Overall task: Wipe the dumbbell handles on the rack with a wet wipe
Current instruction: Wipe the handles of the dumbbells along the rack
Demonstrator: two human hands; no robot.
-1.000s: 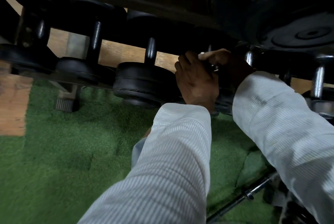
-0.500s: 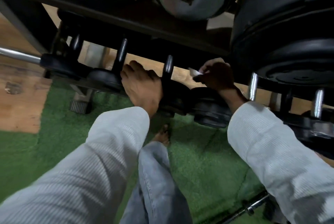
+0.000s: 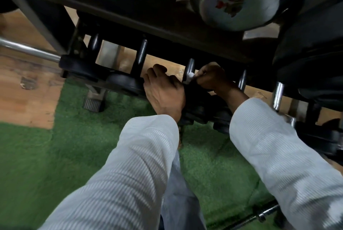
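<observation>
While we look down from the head camera, we record:
Rack: its dark frame runs off both side edges; the upper shelf hides the far dumbbell ends.
Dumbbells: the row on the lower rail is partly covered by both wrists; we cannot make out the plates there.
Left hand: fingers curled over a black dumbbell head; fingertips hidden behind it.
Right hand: pinches the wet wipe against a dumbbell handle.
Wet wipe: only a small white wad shows.
Change: half a second ago the left hand sat one dumbbell further left, and the wipe was held clear of the handle.
</observation>
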